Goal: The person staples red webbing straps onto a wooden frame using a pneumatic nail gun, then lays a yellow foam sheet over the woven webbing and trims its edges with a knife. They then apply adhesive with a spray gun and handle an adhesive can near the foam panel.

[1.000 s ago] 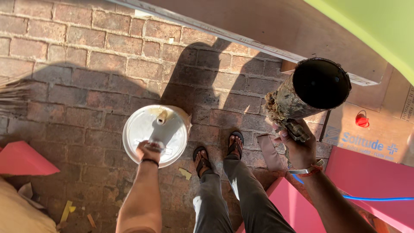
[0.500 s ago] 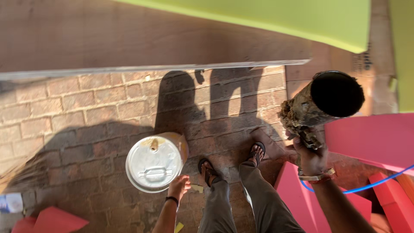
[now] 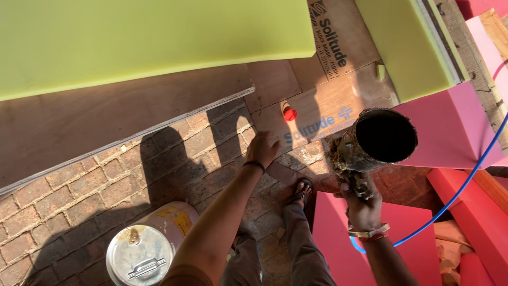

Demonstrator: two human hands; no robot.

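- Your right hand (image 3: 364,204) is closed around the handle of a crusted, dirty can (image 3: 373,142), its dark mouth tipped toward you; inside is too dark to tell if anything is in it.
- Your left hand (image 3: 262,148) is spread, fingers apart, holding nothing, stretched toward the small red cap (image 3: 289,113) on the brown board (image 3: 317,114); near it, not touching.
- Done so far, judging by this: can is in hand and lifted.
- Left: cap not grasped yet.
- Metal drum (image 3: 142,254) with its lid on sits below your left forearm, untouched.
- Blue hose (image 3: 455,193) runs beside your right wrist, over pink foam (image 3: 455,132).
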